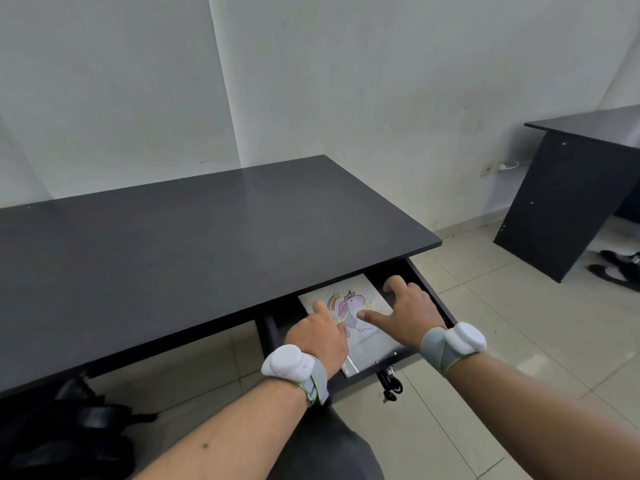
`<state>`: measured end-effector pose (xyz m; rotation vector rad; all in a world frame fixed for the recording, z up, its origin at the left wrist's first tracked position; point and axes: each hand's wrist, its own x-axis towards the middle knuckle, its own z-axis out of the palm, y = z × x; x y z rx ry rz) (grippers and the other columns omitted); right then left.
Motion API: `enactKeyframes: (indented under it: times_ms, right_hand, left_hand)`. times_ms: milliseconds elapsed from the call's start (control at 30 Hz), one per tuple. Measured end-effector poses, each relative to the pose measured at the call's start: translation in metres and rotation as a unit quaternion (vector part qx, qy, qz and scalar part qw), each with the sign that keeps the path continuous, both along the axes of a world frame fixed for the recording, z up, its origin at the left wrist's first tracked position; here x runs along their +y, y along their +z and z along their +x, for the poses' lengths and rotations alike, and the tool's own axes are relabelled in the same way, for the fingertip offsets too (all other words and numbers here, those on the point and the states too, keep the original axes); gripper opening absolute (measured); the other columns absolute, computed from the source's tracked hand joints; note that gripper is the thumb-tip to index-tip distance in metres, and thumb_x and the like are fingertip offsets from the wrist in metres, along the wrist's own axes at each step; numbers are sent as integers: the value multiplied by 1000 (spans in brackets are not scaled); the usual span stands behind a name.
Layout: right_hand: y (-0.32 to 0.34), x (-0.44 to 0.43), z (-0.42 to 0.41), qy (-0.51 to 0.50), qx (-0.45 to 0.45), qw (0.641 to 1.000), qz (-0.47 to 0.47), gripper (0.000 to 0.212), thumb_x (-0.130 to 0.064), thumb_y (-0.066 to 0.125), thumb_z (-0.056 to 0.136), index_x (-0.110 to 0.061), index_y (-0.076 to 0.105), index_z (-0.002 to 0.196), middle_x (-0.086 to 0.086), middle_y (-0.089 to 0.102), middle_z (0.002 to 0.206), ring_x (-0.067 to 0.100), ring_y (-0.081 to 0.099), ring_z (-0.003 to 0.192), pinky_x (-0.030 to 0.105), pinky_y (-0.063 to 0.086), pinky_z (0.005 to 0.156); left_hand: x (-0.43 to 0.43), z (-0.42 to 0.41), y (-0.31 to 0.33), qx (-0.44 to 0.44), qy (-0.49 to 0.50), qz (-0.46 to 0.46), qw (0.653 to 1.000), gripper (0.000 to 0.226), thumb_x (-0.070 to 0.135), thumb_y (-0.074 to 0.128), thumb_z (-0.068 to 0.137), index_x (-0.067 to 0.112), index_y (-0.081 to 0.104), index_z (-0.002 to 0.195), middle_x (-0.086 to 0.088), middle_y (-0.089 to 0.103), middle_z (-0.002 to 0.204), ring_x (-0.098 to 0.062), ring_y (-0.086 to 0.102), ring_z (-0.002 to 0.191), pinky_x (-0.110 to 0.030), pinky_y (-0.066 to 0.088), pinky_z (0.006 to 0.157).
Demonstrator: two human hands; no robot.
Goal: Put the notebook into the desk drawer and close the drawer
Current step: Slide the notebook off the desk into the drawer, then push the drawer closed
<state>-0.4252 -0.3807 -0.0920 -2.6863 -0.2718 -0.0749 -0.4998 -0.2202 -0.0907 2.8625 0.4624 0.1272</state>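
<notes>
A white notebook with a unicorn and rainbow drawing lies flat inside the pulled-out drawer under the right end of the black desk. My left hand rests on the notebook's left part, one finger stretched onto the cover. My right hand lies spread over its right side, thumb on the unicorn and fingers reaching into the dark back of the drawer. The notebook's near corner sticks out past the drawer's front edge. Neither hand grips it.
A bunch of keys hangs from the drawer front. A black bag sits on the tiled floor under the desk at left. A second black desk stands at right with dark sandals beside it.
</notes>
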Motion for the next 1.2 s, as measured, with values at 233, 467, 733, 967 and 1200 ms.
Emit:
enactKeyframes:
  times_ms: [233,467,733,967,1200]
  right_hand:
    - [-5,-18,-65,15,-11,999,33,82,-85,61,57,-35,45,121,-4,41,115,19,42,109,33,45,91]
    - [-39,-32,-115,35,-94,991,93,77,-78,68,58,-29,55,115,-3,40,120,21,42,113,34,42,97]
    - [-79,-34,-151,77,-86,985,128,74,-74,70,58,-36,60,120,18,54,127,39,61,107,47,53,84]
    - [-107,-25,-143,112,-61,990,51,90,-80,54,72,-25,48,143,29,28,153,49,46,129,62,48,93]
    - [-116,-15,-130,122,-63,990,32,89,-77,52,75,-21,47,144,36,24,150,51,36,133,57,36,101]
  left_hand:
    - [-1,-14,19,-22,-32,24,999,30,40,41,98,13,40,110,-6,68,102,-29,68,93,-33,40,64]
    - [4,-10,35,-56,-85,53,993,31,41,38,98,12,40,109,-7,69,94,-30,69,85,-34,42,62]
    - [18,-1,48,-105,-71,85,988,32,44,40,96,17,48,111,-5,64,105,-28,55,98,-38,44,81]
    - [33,9,46,-135,-62,71,986,29,39,40,98,17,49,114,-5,51,115,-25,48,99,-35,43,82]
    - [41,15,43,-81,-53,76,992,44,43,33,100,14,48,130,-7,51,130,-27,50,116,-40,43,97]
